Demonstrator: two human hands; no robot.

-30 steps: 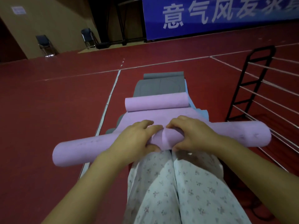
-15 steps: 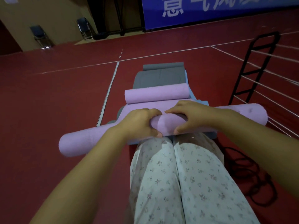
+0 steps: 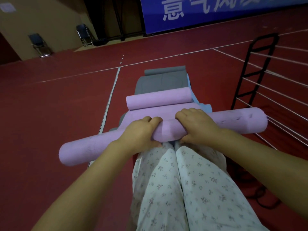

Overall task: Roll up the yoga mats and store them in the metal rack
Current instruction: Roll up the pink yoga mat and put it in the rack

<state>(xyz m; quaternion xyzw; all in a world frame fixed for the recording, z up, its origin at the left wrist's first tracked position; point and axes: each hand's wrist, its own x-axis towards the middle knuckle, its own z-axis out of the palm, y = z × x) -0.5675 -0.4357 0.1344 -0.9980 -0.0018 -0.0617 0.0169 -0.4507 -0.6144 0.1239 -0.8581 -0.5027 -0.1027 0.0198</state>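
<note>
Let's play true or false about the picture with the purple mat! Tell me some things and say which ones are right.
1. Both hands grip the rolled purple mat. True: the left hand and right hand curl round its middle.
2. The metal rack stands on the person's left. False: it stands on the right.
3. A second purple mat lies partly rolled farther ahead. True.
4. The floor is green. False: it is red.
5. The held mat already rests in the rack. False: it is in the hands, over the person's legs.
</note>
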